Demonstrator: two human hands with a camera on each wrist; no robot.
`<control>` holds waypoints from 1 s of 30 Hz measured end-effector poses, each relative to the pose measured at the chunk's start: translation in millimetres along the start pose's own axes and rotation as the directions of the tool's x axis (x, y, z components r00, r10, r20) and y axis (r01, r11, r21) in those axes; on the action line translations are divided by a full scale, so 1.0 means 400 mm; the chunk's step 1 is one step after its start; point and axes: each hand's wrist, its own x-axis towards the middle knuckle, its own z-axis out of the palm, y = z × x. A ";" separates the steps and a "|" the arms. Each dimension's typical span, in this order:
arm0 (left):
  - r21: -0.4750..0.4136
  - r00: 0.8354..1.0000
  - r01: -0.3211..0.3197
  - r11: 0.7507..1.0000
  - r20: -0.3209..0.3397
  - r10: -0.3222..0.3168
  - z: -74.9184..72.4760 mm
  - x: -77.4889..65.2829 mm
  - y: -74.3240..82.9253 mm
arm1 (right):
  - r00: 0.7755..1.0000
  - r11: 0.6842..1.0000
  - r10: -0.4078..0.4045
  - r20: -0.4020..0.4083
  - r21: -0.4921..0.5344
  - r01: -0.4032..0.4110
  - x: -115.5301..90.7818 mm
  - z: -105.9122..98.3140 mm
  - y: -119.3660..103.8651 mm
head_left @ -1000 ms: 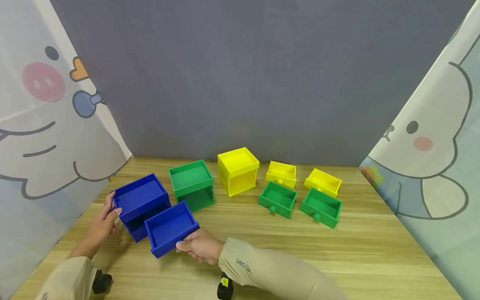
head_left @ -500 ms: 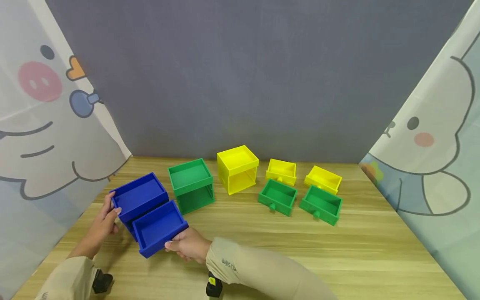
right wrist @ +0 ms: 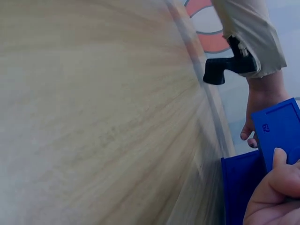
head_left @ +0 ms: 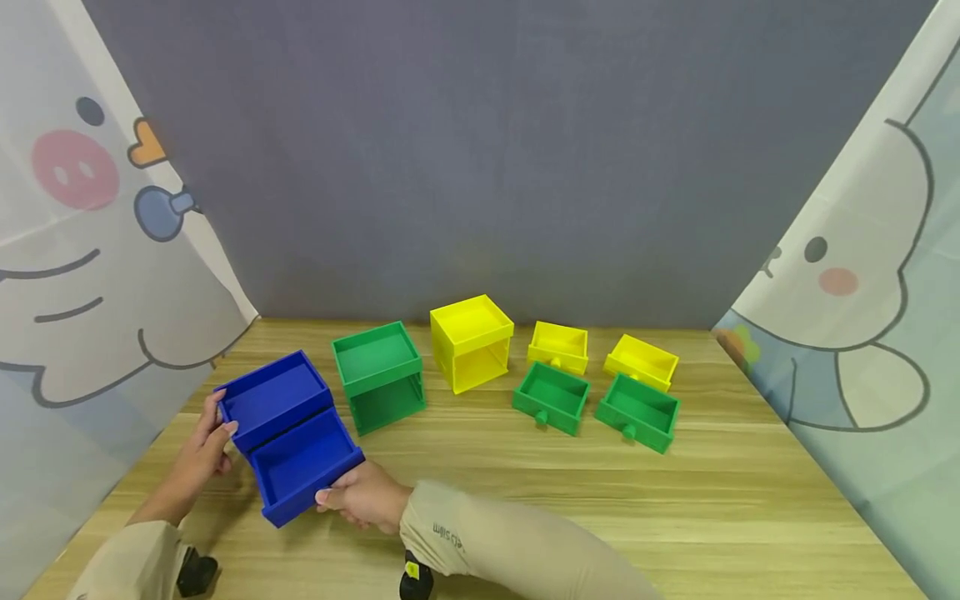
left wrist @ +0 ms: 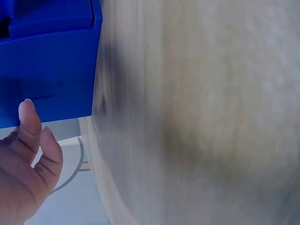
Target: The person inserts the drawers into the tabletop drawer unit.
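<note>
A blue cabinet with a rimmed top stands at the left of the table. My left hand holds its left side, thumb at the front corner and a finger on the top rim. In the left wrist view, fingers touch the cabinet's side wall. My right hand pinches the front of an empty blue drawer, its rear end right at the cabinet's open front. The right wrist view shows the drawer's face with the thumb against it; the knob is mostly hidden by the hand.
A green cabinet stands close right of the blue one, then a yellow cabinet. Two yellow drawers and two green drawers lie to the right. A grey backdrop rises behind the wooden table.
My right hand has brought the blue drawer leftward, up against the front of the blue cabinet, covering its opening. My left hand has stayed on the cabinet.
</note>
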 end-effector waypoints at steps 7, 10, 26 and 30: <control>-0.005 1.000 0.018 1.000 0.018 -0.018 0.000 -0.007 0.000 | 1.000 1.000 0.001 -0.017 0.001 -0.001 0.001 0.016 -0.007; -0.006 0.999 0.020 1.000 0.026 -0.020 0.000 -0.007 -0.001 | 1.000 1.000 0.000 -0.014 0.000 0.000 0.000 0.018 -0.008; 0.010 1.000 0.008 1.000 0.026 -0.008 -0.004 0.007 -0.001 | 1.000 1.000 -0.003 -0.017 0.011 0.003 0.016 0.009 -0.021; 0.015 0.999 0.022 1.000 0.035 -0.022 -0.005 0.004 -0.003 | 1.000 1.000 0.010 -0.022 0.015 -0.010 0.020 0.012 -0.025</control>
